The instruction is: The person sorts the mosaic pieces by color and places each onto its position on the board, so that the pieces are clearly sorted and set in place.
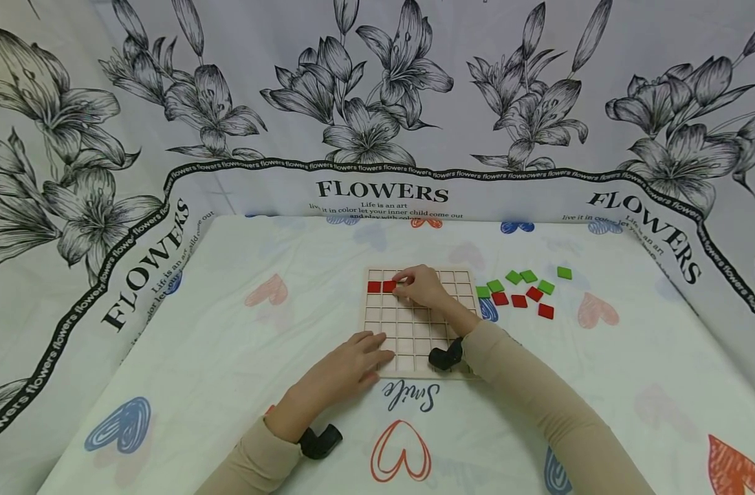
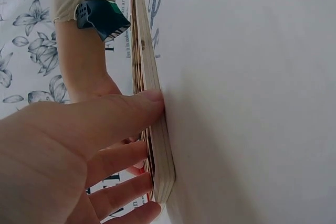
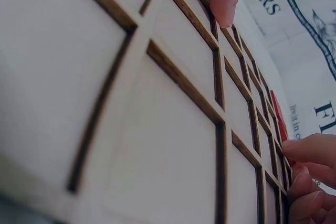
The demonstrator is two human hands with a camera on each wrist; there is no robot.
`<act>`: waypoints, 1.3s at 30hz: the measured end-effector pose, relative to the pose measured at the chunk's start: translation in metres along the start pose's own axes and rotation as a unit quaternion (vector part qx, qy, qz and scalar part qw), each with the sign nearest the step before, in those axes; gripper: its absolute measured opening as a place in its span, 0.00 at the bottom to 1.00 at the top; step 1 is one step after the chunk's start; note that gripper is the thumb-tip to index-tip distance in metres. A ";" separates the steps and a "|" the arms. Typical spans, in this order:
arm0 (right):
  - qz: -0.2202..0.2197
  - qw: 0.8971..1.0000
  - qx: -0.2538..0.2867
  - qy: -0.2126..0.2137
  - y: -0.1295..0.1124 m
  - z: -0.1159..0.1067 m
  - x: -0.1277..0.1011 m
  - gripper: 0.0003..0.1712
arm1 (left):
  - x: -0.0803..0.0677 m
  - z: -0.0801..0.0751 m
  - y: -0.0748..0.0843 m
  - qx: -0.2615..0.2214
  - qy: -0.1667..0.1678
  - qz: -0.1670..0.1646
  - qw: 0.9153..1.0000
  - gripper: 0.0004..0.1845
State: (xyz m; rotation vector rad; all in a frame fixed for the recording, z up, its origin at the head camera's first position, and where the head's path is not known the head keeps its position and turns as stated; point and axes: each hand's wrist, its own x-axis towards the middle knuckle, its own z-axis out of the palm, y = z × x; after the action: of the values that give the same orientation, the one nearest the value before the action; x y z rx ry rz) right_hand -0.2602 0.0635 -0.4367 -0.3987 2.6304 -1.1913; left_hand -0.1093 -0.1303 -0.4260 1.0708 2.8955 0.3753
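The head view takes in the whole counter (image 1: 229, 385): a wooden grid board (image 1: 414, 323) lies flat near its middle, with two red tiles (image 1: 381, 287) seated side by side in the board's second row from the far edge, at the left end. To the right of the board, toward the counter's far right, loose green tiles (image 1: 526, 278) and loose red tiles (image 1: 526, 299) lie scattered.

The right hand (image 1: 422, 285) rests over the far rows, just beside the seated red tiles, fingers curled down on something too hidden to name; whether that grip pinches a tile cannot be told. The left hand (image 1: 346, 364) lies at the board's near-left corner, its grip spread, fingers straight.

The left wrist view alone shows the board edge-on (image 2: 157, 129), with a fingertip pressed against its thin side. The right wrist view alone shows the dark-lined square cells up close (image 3: 173, 129), with a sliver of red (image 3: 278, 119) far along the rows.

The board is nearly square, its edges running parallel to the counter's edges.

The backdrop reads "FLOWERS" (image 1: 382, 191), with "Life is an art" beneath; the counter cloth reads "Smile" (image 1: 411, 397).
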 end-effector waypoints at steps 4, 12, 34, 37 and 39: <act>-0.002 1.000 -0.002 0.001 0.001 0.000 0.001 0.18 | 0.000 0.000 0.000 0.000 -0.002 -0.002 1.000 0.20; -0.004 1.000 -0.002 -0.002 0.000 0.000 0.000 0.19 | 0.000 -0.002 0.001 0.000 0.001 0.001 1.000 0.19; -0.012 1.000 0.023 0.004 0.004 -0.005 -0.010 0.18 | 0.000 -0.004 0.003 0.004 0.012 0.012 1.000 0.19; -0.019 0.999 0.029 0.010 0.004 -0.008 -0.015 0.17 | 0.000 -0.003 0.002 0.003 0.010 0.011 1.000 0.19; -0.023 0.999 0.037 0.011 0.004 -0.009 -0.018 0.17 | 0.000 -0.002 0.002 0.003 0.007 0.010 1.000 0.19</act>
State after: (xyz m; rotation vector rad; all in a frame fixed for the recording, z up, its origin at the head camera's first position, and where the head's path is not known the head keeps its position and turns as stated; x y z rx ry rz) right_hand -0.2469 0.0786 -0.4322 -0.4366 2.5990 -1.3107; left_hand -0.1085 -0.1296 -0.4233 1.1020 2.9029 0.3755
